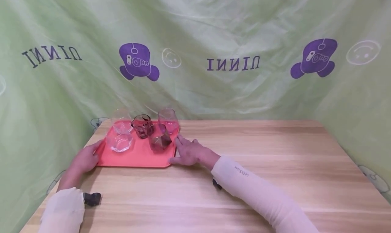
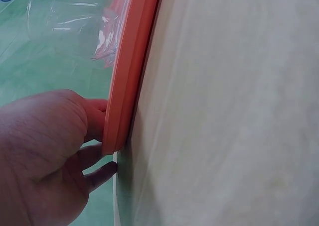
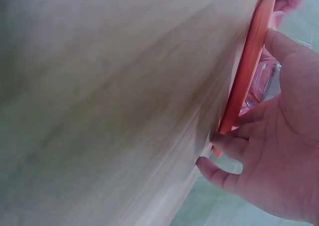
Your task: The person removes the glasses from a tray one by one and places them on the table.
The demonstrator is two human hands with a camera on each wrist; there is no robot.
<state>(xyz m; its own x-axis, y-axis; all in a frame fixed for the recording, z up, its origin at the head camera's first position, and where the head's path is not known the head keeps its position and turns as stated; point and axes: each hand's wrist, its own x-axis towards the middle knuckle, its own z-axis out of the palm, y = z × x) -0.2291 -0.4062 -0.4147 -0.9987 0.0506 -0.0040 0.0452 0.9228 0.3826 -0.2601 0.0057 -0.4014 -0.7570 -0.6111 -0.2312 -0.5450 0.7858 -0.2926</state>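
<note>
A red tray (image 1: 134, 160) lies at the far left of the table. My left hand (image 1: 87, 157) grips its left side near the front corner, its fingers bent at the rim. On the opposite side, my right hand (image 1: 187, 153) touches the right edge with fingers spread and fairly straight, the thumb along the near corner. Several drinking glasses are on the tray: a clear wavy glass (image 1: 121, 144), another clear glass (image 1: 122, 124) behind it, a dark smoky glass (image 1: 142, 126), a faceted smoky glass (image 1: 160, 139) and a clear glass (image 1: 168, 119) at the back right.
The wooden table (image 1: 259, 165) extends to the right and in front of the tray. A green printed curtain (image 1: 195, 29) hangs behind the table and along both sides. Black wrist mounts (image 1: 92, 199) stick out from the pale sleeves (image 1: 256, 192).
</note>
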